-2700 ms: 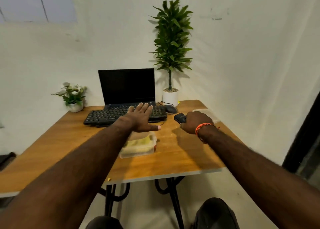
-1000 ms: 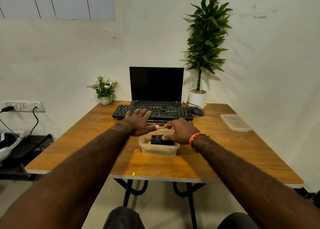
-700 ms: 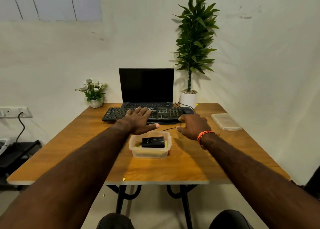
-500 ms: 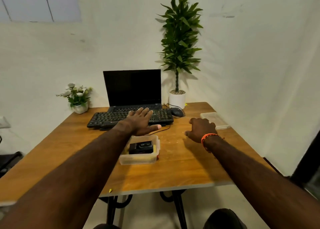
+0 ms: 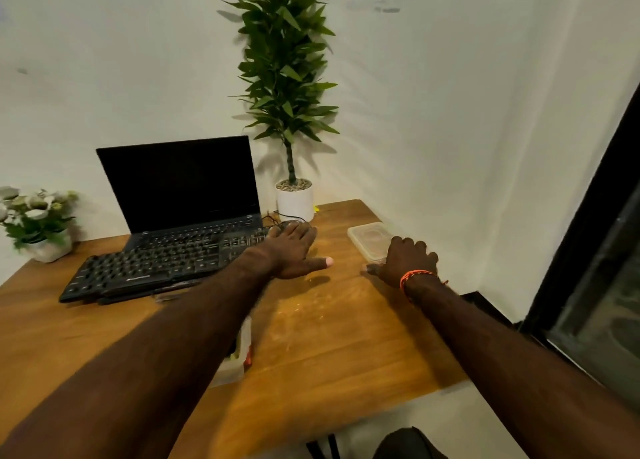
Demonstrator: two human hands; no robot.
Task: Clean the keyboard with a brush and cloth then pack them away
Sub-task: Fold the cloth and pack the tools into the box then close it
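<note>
The head view, the only one, looks down along both forearms at a wooden table (image 5: 311,347). The right hand (image 5: 408,262) sits on the near end of a clear plastic lid (image 5: 367,242) lying flat near the table's right edge; its fingers curl down over the lid's near corner and the thumb points left along the wood, but whether they actually pinch the edge cannot be told from here. The left hand (image 5: 294,250) hovers flat, fingers straight and close together, thumb stuck out to the right, over the right end of the black keyboard (image 5: 156,264) and a dark mouse (image 5: 289,223) mostly hidden beneath it. The keyboard lies in front of an open laptop (image 5: 180,188), overlapping its base. The clear container (image 5: 242,347) is almost wholly hidden under the left forearm; only a sliver of its wall and something red show, so the brush and cloth cannot be seen. The step in hand looks like fetching the lid to close the container. To do it well, the fingertips should hook under the lid's thin rim rather than slide it, lift it level, and the left hand should drop back to steady the light container so it does not skate while the lid is pressed on, corners aligned first. A tall potted plant (image 5: 287,77) and a small flower pot (image 5: 38,223) stand along the wall.
</note>
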